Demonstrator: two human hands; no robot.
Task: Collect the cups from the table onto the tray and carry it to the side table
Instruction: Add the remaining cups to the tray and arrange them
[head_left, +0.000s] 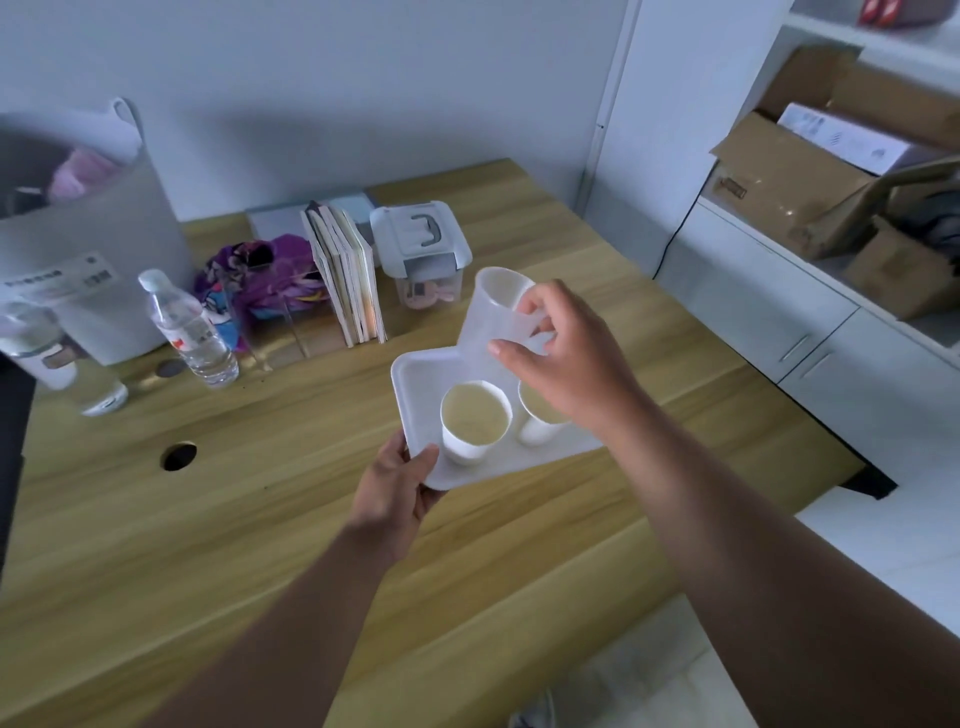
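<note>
Two white paper cups (474, 422) stand on the white tray (415, 384), whose near corner the left hand (395, 486) pinches; the right hand (563, 353) clasps a translucent cup (491, 317), tilted above the tray's far edge.

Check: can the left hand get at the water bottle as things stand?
Probably not yet. The left hand is gripping the tray corner, holding it with two cups on it. The path to the water bottle looks open, but the hand is occupied.
</note>
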